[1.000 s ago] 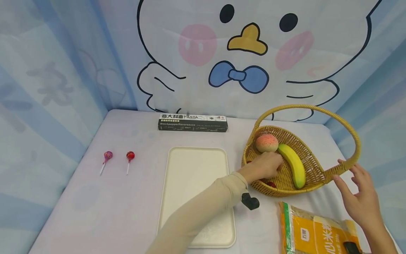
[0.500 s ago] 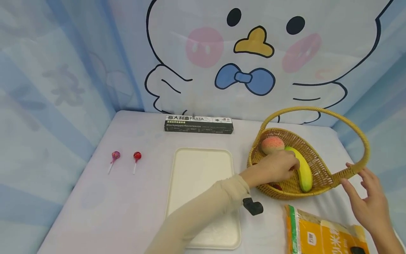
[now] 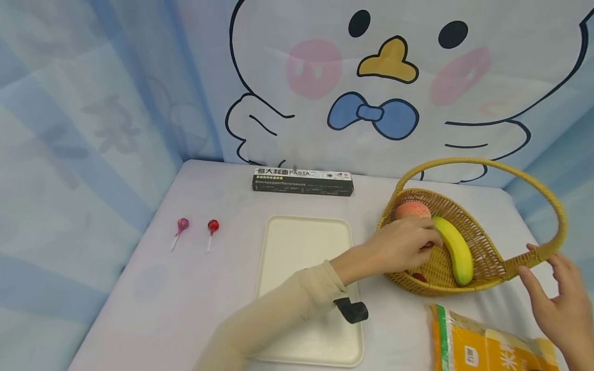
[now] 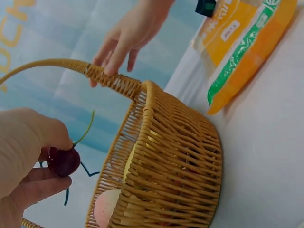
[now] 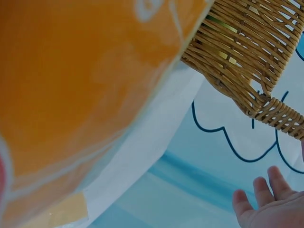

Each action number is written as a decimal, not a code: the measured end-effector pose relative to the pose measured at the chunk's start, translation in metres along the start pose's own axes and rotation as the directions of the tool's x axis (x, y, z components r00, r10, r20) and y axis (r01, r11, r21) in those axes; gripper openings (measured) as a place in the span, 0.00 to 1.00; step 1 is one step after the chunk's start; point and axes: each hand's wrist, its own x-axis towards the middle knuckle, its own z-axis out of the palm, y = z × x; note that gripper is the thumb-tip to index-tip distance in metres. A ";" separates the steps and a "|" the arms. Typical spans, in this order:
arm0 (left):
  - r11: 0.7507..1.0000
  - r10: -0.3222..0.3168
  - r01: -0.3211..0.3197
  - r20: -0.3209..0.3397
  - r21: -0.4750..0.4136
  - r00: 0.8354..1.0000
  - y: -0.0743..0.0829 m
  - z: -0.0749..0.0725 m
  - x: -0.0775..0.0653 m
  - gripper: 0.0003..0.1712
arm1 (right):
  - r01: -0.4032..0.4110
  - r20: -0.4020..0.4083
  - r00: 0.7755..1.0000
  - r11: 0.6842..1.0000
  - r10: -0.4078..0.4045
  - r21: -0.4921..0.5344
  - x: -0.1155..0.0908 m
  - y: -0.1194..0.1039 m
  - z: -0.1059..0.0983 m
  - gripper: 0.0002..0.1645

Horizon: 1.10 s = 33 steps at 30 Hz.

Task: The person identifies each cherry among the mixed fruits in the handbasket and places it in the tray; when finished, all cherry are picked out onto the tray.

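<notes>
My left hand (image 3: 401,246) is over the left part of a wicker basket (image 3: 493,257). In the left wrist view its thumb and fingers pinch a dark red cherry (image 4: 65,162) with a green stem, above the basket's rim. Beside this hand lie a yellow banana (image 3: 458,253) and a pink peach (image 3: 413,208), both in the basket; the hand partly covers the peach. A small dark red fruit (image 3: 419,277) shows low in the basket. At the right, my right hand (image 3: 559,304) holds the base of the basket's handle between thumb and fingers.
A cream tray (image 3: 306,242) lies left of the basket, under the left forearm. Two lollipops (image 3: 213,225) are farther left. A black pasta box (image 3: 301,183) stands at the back, and an orange food bag (image 3: 492,340) lies in front of the basket.
My left hand has risen from the basket floor with the cherry pinched in its fingers. The right hand stays at the handle. The whole head view has shifted, moving everything rightward in it.
</notes>
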 end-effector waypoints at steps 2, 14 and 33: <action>1.000 -0.003 0.003 0.000 0.029 1.000 0.000 -0.004 -0.006 0.17 | -0.003 -0.003 1.000 1.000 0.003 -0.005 0.001 -0.001 0.001 0.29; 0.998 0.011 -0.009 -0.025 0.059 1.000 -0.012 -0.016 -0.048 0.16 | -0.030 -0.036 0.999 1.000 0.030 -0.004 0.001 -0.002 0.006 0.29; 0.992 -0.121 0.116 -0.132 -0.042 0.984 -0.064 -0.032 -0.125 0.13 | -0.037 -0.011 0.999 0.999 0.038 0.030 0.002 -0.005 0.014 0.29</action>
